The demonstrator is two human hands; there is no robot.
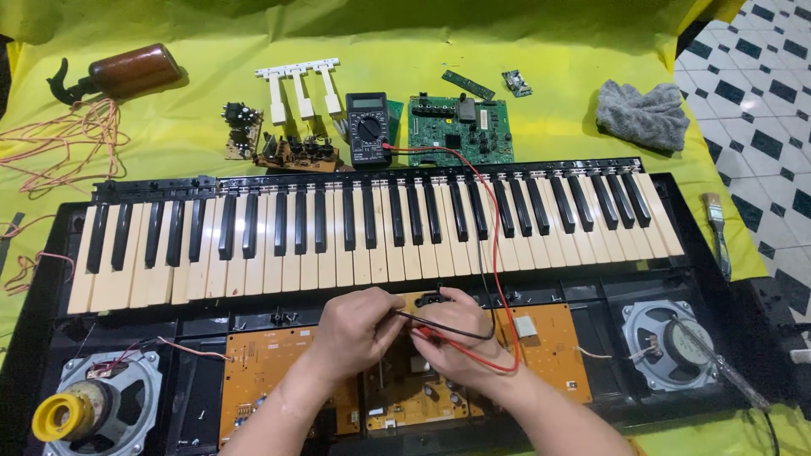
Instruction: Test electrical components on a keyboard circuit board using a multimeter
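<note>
Glossy plastic keys [372, 228], cream and black, sit in a matt black plastic case [718, 279]. Orange-brown circuit boards [270, 363] look matt; the speaker frame [667, 342] appears to be dull metal. A grey cloth [644, 115] lies rough-napped on smooth yellow sheeting [549, 51].

My hands [405, 329] rest on circuit boards [270, 371] near the keyboard [372, 228]; multimeter [368, 127] lies beyond, speakers [101, 405] flank left and right.

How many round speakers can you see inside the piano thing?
2. One speaker sits at the bottom left corner of the opened keyboard, with a yellow ring on it. The other speaker sits at the bottom right. More could be hidden under the keys.
</note>
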